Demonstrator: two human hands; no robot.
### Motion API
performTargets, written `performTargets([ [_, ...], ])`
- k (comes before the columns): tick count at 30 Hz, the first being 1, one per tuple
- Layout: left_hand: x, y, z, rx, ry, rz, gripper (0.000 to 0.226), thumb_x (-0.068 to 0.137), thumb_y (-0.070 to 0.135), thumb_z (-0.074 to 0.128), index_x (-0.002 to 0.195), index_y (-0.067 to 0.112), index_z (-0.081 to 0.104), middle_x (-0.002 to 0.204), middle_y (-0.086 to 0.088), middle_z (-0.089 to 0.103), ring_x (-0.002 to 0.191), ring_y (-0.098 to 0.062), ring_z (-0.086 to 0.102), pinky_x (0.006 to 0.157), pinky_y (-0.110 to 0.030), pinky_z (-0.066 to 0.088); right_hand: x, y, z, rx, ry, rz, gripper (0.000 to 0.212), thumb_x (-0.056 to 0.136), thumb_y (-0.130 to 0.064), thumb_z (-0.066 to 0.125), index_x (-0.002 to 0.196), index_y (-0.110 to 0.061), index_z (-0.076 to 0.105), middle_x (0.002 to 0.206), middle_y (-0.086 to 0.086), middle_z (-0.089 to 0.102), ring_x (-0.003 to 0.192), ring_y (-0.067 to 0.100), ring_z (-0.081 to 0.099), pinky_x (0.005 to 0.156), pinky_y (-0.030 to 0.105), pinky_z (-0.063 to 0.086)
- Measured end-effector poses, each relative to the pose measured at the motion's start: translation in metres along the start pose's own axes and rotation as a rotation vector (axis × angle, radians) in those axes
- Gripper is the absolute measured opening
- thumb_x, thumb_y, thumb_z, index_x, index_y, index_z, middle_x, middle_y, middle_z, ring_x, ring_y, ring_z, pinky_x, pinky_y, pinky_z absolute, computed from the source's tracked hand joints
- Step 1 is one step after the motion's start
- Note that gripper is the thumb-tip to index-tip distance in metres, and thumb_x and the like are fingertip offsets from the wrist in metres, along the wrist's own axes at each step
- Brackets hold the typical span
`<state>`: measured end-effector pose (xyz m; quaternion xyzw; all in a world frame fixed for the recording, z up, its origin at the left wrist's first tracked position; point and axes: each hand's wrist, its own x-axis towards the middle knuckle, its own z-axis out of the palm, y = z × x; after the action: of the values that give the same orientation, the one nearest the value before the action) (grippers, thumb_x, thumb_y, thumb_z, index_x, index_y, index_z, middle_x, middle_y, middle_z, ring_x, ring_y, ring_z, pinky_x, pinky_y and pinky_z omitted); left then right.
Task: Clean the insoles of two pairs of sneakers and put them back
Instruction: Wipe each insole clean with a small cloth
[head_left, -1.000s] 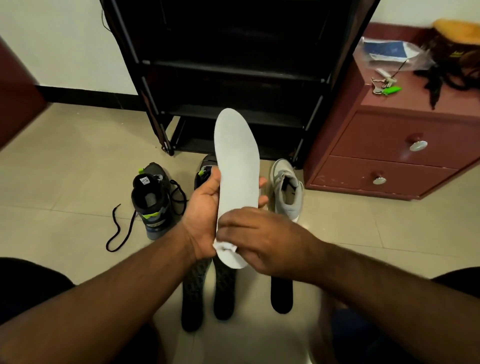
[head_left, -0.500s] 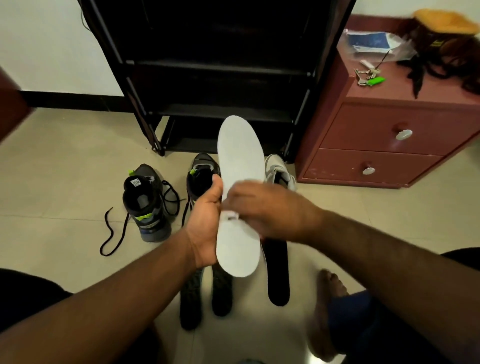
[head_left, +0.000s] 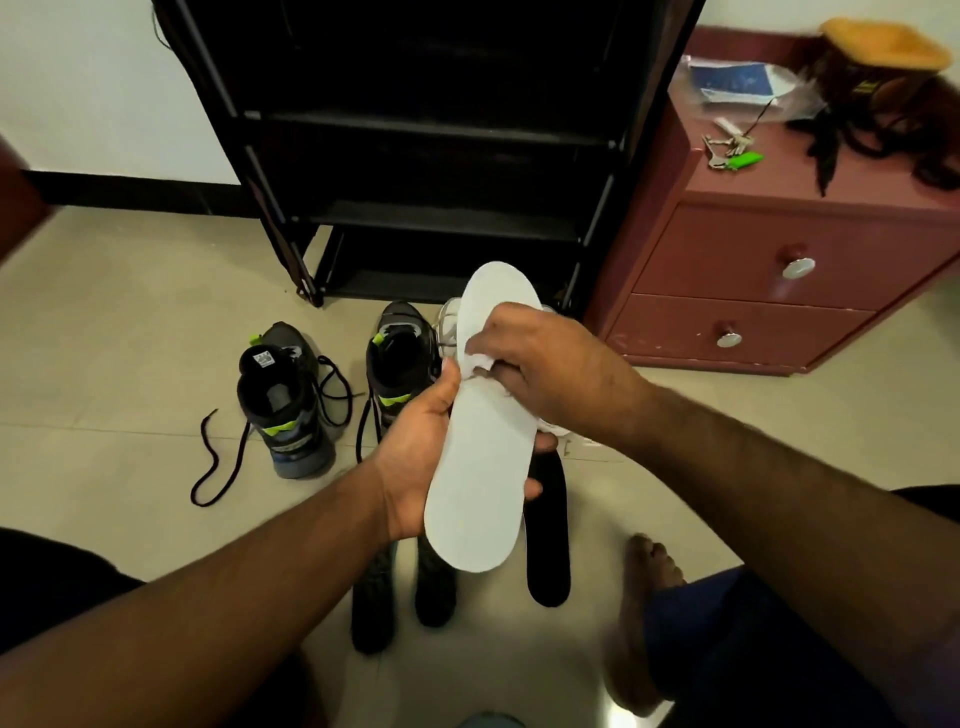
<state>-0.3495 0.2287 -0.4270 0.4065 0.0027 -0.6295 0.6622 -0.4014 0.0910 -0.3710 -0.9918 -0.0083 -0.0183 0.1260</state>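
Black metal shoe rack (head_left: 431, 130) stands ahead of us with its shelves dark, beside a maroon two-drawer cabinet (head_left: 753, 291) carrying a clear plastic bag (head_left: 743, 85) with blue papers inside and a bunch of keys (head_left: 727, 150). On the pale tiled floor (head_left: 114, 322) sit two black-and-green sneakers (head_left: 285, 405), both hollow without insoles. We judge ourselves mid-cleaning: our left hand (head_left: 421, 447) grips the flat white foam insole (head_left: 483, 415) upright, fingers curled round its edge. Our right hand (head_left: 540, 358) pinches a small white crumpled wipe (head_left: 475, 358) against its upper half. Three dark insoles (head_left: 548, 535) lie on the floor beneath. Next, we likely need firm strokes toward the toe, then reseating it in a shoe.
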Motion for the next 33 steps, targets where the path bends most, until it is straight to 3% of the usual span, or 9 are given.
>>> performTargets([
  [3,0.002,0.005,-0.003,-0.044,0.067,0.041,0.070,0.094,0.068,0.030,0.108,0.017,0.075,0.100,-0.017,0.070,0.080,-0.033,0.069,0.067,-0.044,0.059,-0.006,-0.009,0.000,0.157,-0.113,-0.140,0.027,0.091,-0.012,0.060,0.116,-0.015,0.067,0.111,0.000,0.062,0.101,0.007,0.053,0.089,0.022,0.044],
  [6,0.003,0.013,-0.009,-0.077,0.078,0.071,0.077,0.095,0.068,0.023,0.107,0.014,0.077,0.113,-0.013,0.071,0.093,-0.029,0.071,0.080,-0.039,0.058,-0.017,-0.019,-0.002,0.330,-0.426,-0.275,0.026,0.086,-0.013,0.068,0.111,-0.014,0.070,0.108,-0.003,0.066,0.093,0.000,0.053,0.084,0.014,0.042],
  [9,0.003,0.016,-0.007,-0.070,0.059,0.082,0.076,0.095,0.068,0.021,0.104,0.018,0.078,0.111,-0.014,0.071,0.089,-0.031,0.071,0.074,-0.043,0.059,-0.008,0.000,-0.007,0.266,-0.246,-0.203,0.026,0.085,-0.014,0.069,0.112,-0.013,0.070,0.106,-0.001,0.066,0.096,0.009,0.059,0.088,0.025,0.048],
  [13,0.002,0.015,-0.003,-0.033,0.026,0.093,0.068,0.096,0.068,0.022,0.127,0.022,0.062,0.128,-0.016,0.064,0.100,-0.033,0.068,0.073,-0.049,0.059,0.000,0.023,-0.009,0.058,0.064,-0.038,0.021,0.087,-0.010,0.065,0.107,-0.012,0.072,0.100,0.003,0.064,0.092,0.014,0.059,0.084,0.038,0.050],
  [18,0.002,0.023,-0.010,-0.063,0.051,0.096,0.076,0.096,0.068,0.022,0.114,0.015,0.074,0.114,-0.015,0.071,0.092,-0.032,0.071,0.076,-0.043,0.060,-0.017,-0.006,-0.009,0.363,-0.359,-0.211,0.024,0.084,-0.013,0.070,0.108,-0.014,0.071,0.103,-0.007,0.065,0.089,0.003,0.061,0.082,0.019,0.049],
  [24,0.000,0.017,-0.002,0.046,0.056,0.089,0.064,0.099,0.060,0.028,0.129,0.014,0.061,0.121,-0.019,0.066,0.094,-0.034,0.067,0.068,-0.044,0.059,0.000,0.029,-0.018,0.066,0.097,0.024,0.024,0.087,-0.009,0.065,0.110,-0.010,0.070,0.103,0.002,0.064,0.097,0.014,0.059,0.087,0.032,0.049],
  [26,-0.001,0.020,-0.001,0.034,0.073,0.107,0.061,0.099,0.059,0.030,0.127,0.015,0.062,0.115,-0.018,0.068,0.087,-0.032,0.068,0.067,-0.042,0.060,-0.004,0.025,-0.016,0.181,0.044,-0.021,0.023,0.086,-0.010,0.068,0.108,-0.013,0.071,0.101,-0.003,0.064,0.095,0.010,0.059,0.086,0.030,0.050],
  [30,-0.001,0.025,-0.007,0.015,0.090,0.094,0.061,0.098,0.057,0.033,0.131,0.014,0.062,0.118,-0.014,0.069,0.093,-0.031,0.069,0.078,-0.040,0.057,-0.014,-0.001,-0.008,0.405,-0.375,-0.166,0.023,0.083,-0.016,0.072,0.106,-0.017,0.071,0.096,-0.018,0.060,0.091,0.000,0.059,0.084,0.015,0.046],
  [33,-0.002,0.021,-0.004,0.054,0.054,0.095,0.053,0.100,0.051,0.033,0.126,0.016,0.064,0.112,-0.016,0.069,0.085,-0.032,0.068,0.073,-0.041,0.057,-0.006,0.018,-0.012,0.364,-0.218,-0.067,0.024,0.082,-0.013,0.073,0.106,-0.016,0.071,0.095,-0.016,0.060,0.085,-0.002,0.057,0.078,0.010,0.043],
])
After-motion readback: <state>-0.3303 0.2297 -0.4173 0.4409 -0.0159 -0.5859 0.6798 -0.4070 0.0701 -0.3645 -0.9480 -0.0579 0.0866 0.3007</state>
